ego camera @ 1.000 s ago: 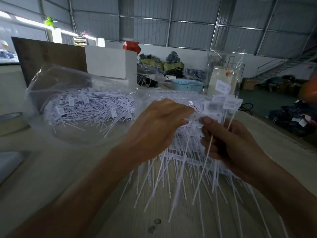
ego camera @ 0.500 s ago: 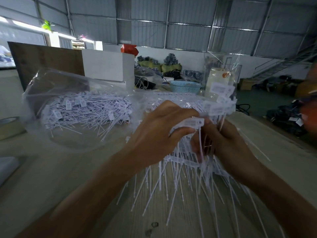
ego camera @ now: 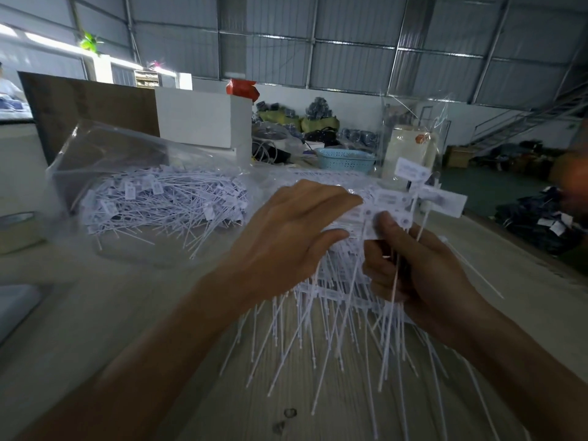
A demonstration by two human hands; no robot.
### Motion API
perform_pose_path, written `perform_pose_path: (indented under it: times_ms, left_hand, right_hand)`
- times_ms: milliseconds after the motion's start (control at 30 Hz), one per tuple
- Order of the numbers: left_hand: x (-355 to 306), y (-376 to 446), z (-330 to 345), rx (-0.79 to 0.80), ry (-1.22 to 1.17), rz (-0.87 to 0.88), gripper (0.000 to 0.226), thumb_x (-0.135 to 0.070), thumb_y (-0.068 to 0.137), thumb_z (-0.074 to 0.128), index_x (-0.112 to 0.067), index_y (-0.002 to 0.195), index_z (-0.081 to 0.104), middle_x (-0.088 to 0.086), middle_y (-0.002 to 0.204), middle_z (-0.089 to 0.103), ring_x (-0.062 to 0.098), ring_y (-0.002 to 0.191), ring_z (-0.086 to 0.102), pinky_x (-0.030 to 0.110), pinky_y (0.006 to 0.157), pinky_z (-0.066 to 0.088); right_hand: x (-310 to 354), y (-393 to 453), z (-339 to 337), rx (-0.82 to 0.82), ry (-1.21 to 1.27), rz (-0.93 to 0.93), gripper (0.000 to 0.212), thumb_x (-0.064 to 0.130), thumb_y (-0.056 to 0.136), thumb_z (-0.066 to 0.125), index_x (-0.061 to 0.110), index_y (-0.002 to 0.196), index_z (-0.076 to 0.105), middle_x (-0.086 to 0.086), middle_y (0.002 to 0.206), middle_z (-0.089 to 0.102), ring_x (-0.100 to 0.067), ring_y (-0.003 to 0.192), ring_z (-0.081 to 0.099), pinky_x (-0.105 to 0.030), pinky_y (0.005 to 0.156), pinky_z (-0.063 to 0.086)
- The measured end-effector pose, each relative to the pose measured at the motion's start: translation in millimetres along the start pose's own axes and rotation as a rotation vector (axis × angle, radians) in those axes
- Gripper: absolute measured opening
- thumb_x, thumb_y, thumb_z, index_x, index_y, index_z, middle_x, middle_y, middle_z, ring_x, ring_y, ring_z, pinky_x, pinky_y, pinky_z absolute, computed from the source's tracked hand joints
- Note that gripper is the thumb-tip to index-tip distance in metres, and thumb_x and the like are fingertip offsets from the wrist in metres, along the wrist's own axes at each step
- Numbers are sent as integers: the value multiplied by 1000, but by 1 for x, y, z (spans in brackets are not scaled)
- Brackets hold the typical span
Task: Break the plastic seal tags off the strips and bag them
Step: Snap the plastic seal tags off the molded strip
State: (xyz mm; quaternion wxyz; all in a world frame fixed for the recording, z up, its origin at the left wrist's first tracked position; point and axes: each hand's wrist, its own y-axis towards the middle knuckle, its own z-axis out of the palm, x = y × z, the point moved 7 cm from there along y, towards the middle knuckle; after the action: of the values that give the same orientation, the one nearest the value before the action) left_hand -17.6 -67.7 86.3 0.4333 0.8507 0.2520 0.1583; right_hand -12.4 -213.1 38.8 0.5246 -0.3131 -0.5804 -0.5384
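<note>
Counter point(ego camera: 105, 313) – pale wood, spans the whole lower view, two dark spots near the bottom edge. Brown board point(ego camera: 89, 113) stands upright at the back left, white box point(ego camera: 203, 119) beside it with a red item point(ego camera: 240, 87) on top.

Clear bag point(ego camera: 105, 148) lies on the counter at left, mouth toward centre, holding a heap of loose white tags point(ego camera: 165, 205) with thin tails. Tape roll point(ego camera: 19, 230) sits at the far left edge, just beside the bag.

Strips point(ego camera: 337, 288) – a stacked bundle of white seal tags still joined, centre right, long tails fanning down toward the camera over the counter. Top of the bundle is raised between both hands.

Left hand point(ego camera: 286, 237) lies over the top of the bundle, fingers extended and slightly bent, thumb under the upper tag heads – pinching the strip edge. Right hand point(ego camera: 423, 275) is curled round a few broken-off tags point(ego camera: 429, 192), their heads sticking up above the fist and their tails running down through it; thumb presses against a tag head next to the left fingertips. The two hands nearly touch.

Blue basket point(ego camera: 345, 159) sits behind the bundle, a cream container point(ego camera: 409, 151) in clear wrap to its right. Background clutter blurred.
</note>
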Motion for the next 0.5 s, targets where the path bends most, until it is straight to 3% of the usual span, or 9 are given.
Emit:
perform_pose_path:
  times_ms: [100,200,333,367,433,500]
  left_hand:
    - [-6,1,-3,-72,131,55,27,-15,94,63,-4,118,68,10,113,69,29,102,63,44,86,50]
    - [-9,4,1,-16,201,55,23,-14,96,59,-7,116,67,6,108,70,23,97,61,39,84,46]
    - [9,0,4,34,-218,-141,18,-11,101,53,-6,100,71,2,88,71,12,81,62,29,76,49]
    - [15,-2,4,32,-292,-189,18,-11,101,54,-5,99,71,2,87,71,10,80,63,26,75,50]
    - [20,-4,4,12,-313,-238,15,-12,97,61,-6,105,72,2,97,72,6,86,63,14,79,48]
    - [17,-3,0,-46,-276,-220,21,-18,91,69,-10,110,71,-2,103,72,5,91,61,12,82,44]
  right_hand:
    - [-5,-1,7,35,36,33,39,35,101,47,16,67,46,-3,57,33,-13,44,24,-24,40,24]
    - [-1,-3,9,41,19,23,40,36,101,46,17,66,46,-2,55,34,-15,44,26,-24,40,27]
    - [35,-10,-7,-224,-822,-376,26,27,107,40,20,86,54,14,63,56,1,52,54,-6,46,38]
    - [44,-10,-17,-296,-806,-414,25,27,106,40,18,90,57,14,65,55,2,53,54,-6,45,38]
    - [51,-10,-37,-348,-513,-399,27,40,101,45,29,82,61,12,61,48,-5,49,43,-15,45,33]
    - [37,-5,-44,-319,-270,-227,33,49,94,50,33,68,64,8,57,46,-13,51,38,-26,47,30]
